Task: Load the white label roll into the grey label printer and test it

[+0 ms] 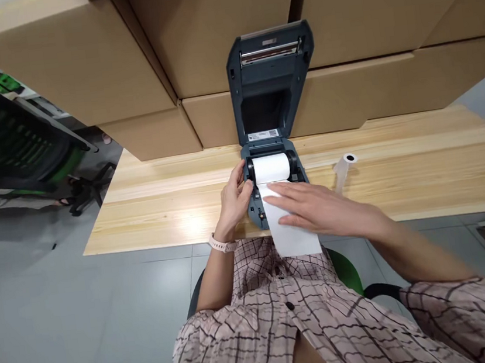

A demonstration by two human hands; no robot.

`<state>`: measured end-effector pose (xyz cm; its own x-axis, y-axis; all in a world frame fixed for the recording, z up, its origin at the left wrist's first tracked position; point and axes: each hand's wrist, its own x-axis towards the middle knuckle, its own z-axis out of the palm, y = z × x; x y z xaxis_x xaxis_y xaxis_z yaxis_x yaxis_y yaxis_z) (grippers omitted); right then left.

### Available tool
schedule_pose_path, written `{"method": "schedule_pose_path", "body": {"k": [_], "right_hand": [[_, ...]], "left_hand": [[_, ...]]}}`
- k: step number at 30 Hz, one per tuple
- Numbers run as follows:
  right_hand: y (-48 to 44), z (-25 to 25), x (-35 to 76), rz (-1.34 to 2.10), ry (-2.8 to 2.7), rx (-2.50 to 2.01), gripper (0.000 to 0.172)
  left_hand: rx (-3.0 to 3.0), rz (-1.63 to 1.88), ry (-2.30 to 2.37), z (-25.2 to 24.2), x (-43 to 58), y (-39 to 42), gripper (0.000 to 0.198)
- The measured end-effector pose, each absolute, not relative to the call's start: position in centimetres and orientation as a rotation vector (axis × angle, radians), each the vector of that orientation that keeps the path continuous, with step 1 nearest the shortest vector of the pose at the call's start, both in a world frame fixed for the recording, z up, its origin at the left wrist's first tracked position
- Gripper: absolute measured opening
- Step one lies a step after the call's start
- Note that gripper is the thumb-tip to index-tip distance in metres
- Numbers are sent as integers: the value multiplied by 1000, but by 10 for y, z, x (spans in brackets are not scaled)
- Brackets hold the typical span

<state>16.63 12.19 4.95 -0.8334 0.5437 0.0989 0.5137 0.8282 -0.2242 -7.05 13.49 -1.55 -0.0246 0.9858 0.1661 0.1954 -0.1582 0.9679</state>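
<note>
A dark grey label printer [253,218] stands at the table's front edge, its lid [235,88] tipped up and back. Inside, a white label roll [271,168] sits between two black holders. From it a strip of label paper [296,242] runs toward me and hangs past the table edge over my lap. My left hand [235,200] grips the printer's left side, with thumb and fingertips near the left roll holder. Stretched and slightly spread, the fingers of my right hand [316,205] lie flat on the paper strip.
A small narrow roll [349,158] with a dark core and a trailing strip lies right of the printer on the wooden table [174,201]. Stacked cardboard boxes [224,30] form a wall behind the lid. An office chair [11,133] and part of another person are at the left.
</note>
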Motion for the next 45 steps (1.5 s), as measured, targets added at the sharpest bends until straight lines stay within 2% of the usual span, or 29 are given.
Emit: {"method": "schedule_pose_path", "body": {"k": [10,25,28,32,34,36,38,41,43,45], "right_hand": [[83,18,149,52,-2623,-915,52],[74,19,152,308,-2541,-907,52],[71,24,158,360,-2517,-878,52],[92,52,181,602,-2379,-690,34],[123,73,192,574,-2144,-776,28],[168,93,196,383,-1834,-955,39],[219,109,192,302,-1687,-1104,63],[285,127,178,473,-1817,-1289,92],[306,135,167,577,-1899,-1242,101],[306,140,158,699,-1873,-1089,96]], "left_hand": [[1419,1263,1351,-13,-68,133,52],[1357,1287,1309,-11,-65,131,51],[1298,1282,1244,-4,-56,115,61],[1265,1207,1340,5,-40,78,93],[1222,1159,1309,6,-36,62,105],[1165,1135,1283,5,-36,52,110],[1121,1123,1288,3,-37,47,113],[1104,1119,1275,0,-40,48,117],[1110,1125,1251,-2,-41,49,119],[1110,1134,1237,-4,-42,49,122]]}}
